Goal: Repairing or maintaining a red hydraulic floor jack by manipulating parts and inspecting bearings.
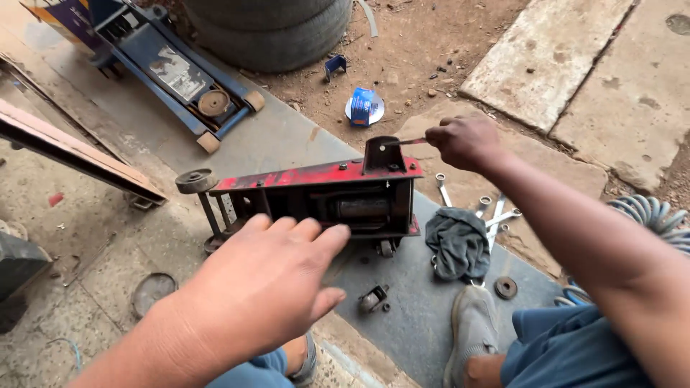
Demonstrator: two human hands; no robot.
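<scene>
1. Right hand [466, 140]: fingers curled tight around a thin rod-like tool [404, 142]. Tool tip sits at the dark upright bracket [382, 153] on the far end of the red floor jack [316, 194]. Can't tell what kind of tool it is; most of it is hidden in the fist.
2. Left hand [267, 284]: open, fingers spread and extended, palm down, close to the camera. Fingertips overlap the jack's near edge in view; can't tell whether they touch it or hover above.
3. Red jack lies on its side on the concrete floor [424, 316], directly between the two hands, underside facing the camera. Left hand covers part of its lower frame.
4. Just right of the jack: dark rag [458, 244], several spanners [496, 215] beside it, a loose caster wheel [372, 298] in front.
5. Farther out: blue floor jack [172, 68], stacked tyres [269, 29] cut off by the top edge.
</scene>
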